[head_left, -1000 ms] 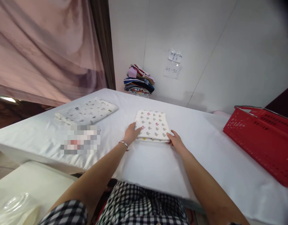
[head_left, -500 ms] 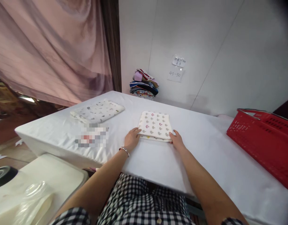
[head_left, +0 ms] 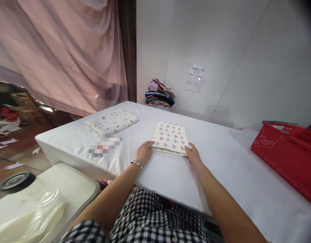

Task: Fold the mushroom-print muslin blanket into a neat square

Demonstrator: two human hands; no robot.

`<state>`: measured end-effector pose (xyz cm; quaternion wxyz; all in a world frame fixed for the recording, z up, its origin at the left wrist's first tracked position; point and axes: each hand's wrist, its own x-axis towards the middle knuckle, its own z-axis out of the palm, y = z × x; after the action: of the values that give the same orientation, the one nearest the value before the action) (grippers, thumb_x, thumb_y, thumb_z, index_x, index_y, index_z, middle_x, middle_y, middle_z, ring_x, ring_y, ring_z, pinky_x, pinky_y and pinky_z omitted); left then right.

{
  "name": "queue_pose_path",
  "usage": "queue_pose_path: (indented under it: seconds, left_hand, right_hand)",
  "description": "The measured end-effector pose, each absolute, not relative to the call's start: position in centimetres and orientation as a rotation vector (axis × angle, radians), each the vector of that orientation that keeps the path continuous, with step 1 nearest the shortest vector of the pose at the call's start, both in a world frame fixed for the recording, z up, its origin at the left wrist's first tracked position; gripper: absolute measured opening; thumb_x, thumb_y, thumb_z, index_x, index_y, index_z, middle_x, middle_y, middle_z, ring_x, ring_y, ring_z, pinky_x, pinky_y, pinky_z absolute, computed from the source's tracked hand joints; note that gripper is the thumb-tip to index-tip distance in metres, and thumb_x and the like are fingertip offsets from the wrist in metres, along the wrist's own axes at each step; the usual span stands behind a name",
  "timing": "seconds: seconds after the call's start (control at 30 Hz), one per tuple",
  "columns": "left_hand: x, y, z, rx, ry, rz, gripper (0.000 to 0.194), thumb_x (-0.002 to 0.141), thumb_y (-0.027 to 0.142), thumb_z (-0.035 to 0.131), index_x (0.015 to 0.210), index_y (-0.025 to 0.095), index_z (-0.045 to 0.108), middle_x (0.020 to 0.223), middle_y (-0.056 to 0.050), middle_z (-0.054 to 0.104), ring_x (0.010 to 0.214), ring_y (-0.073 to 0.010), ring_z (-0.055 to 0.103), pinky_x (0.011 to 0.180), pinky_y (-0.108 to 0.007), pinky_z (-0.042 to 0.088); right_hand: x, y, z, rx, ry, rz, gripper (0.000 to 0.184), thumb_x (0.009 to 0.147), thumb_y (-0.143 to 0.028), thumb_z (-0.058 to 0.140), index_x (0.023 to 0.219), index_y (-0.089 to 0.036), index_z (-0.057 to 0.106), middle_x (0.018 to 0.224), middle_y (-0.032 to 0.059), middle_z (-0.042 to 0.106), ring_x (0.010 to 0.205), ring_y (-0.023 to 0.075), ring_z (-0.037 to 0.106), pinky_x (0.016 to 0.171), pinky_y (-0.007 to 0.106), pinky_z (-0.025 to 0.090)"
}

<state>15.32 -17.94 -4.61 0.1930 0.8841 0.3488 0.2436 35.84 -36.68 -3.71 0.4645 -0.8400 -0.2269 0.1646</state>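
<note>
A folded cream cloth [head_left: 170, 137] printed with grey and red shapes lies flat on the white-covered table [head_left: 236, 175] in front of me. My left hand [head_left: 144, 152], a bracelet on its wrist, pinches the cloth's near left corner with the thumb on top. My right hand [head_left: 193, 154] closes on the near right corner in the same way. Both forearms reach in from below over my checked garment.
A second folded patterned cloth [head_left: 112, 120] lies to the left near a blurred patch. A stack of coloured clothes [head_left: 159, 95] sits in the far corner under paper notes [head_left: 196, 76]. A red basket [head_left: 284, 152] stands at right. A low white surface with plastic wrap [head_left: 44, 202] is at lower left.
My hands slid from the cloth's sides to its near corners and closed there. The view has swung left, which shows more of the floor and curtain.
</note>
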Motion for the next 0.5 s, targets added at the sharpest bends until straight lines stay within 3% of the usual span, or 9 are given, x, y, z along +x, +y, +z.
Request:
queue_pose_path:
  seconds: [0.2, 0.5]
  left_hand:
    - [15.1, -18.3, -4.4, 2.416, 1.063, 0.803, 0.028, 0.078, 0.02, 0.046, 0.104, 0.022, 0.056, 0.109, -0.002, 0.059, 0.094, -0.0153, 0.057, 0.075, -0.025, 0.045]
    - [14.9, -17.7, -4.0, 2.267, 1.214, 0.7, 0.017, 0.069, 0.014, 0.049, 0.081, 0.022, 0.058, 0.085, 0.0, 0.063, 0.078, -0.0152, 0.057, 0.064, -0.024, 0.04]
  right_hand:
    - [35.4, -37.0, -4.2, -2.028, -0.614, 0.308, 0.063, 0.078, -0.052, 0.044, 0.13, -0.017, 0.042, 0.078, 0.0018, 0.059, 0.059, 0.0147, 0.056, 0.059, 0.026, 0.045]
    - [35.6, -37.1, -4.8, -2.04, -0.676, 0.252, 0.065, 0.078, -0.053, 0.043, 0.131, -0.017, 0.041, 0.069, -0.0006, 0.056, 0.058, 0.0159, 0.054, 0.06, 0.028, 0.043]
